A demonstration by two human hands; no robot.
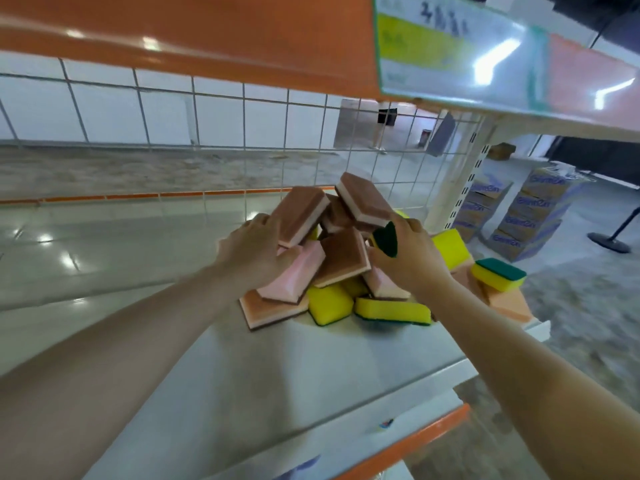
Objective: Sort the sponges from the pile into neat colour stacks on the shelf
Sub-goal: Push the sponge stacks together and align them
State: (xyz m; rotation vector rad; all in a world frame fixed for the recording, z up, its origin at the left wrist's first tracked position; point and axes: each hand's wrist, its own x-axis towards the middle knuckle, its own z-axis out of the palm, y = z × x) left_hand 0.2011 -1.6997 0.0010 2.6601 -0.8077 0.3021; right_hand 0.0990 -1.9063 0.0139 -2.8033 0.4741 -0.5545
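We have barely begun: our left hand (pixel 254 251) grips a pink-brown sponge (pixel 303 216), our right hand (pixel 408 258) pinches a green-backed sponge (pixel 386 239), and the pile (pixel 332 299) on the shelf (pixel 277 368) remains unsorted, with no stacks.

Sponge pile (pixel 349 271) on shelf (pixel 277 368) — wire grid (pixel 242 133) behind, boxes (pixel 519 216) right.

Bright glare, perhaps motion-blurred, warped edges

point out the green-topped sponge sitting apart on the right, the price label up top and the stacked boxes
green-topped sponge (pixel 499 273), head view, green top face
price label (pixel 450 46), head view, label front
stacked boxes (pixel 533 216), head view, box side
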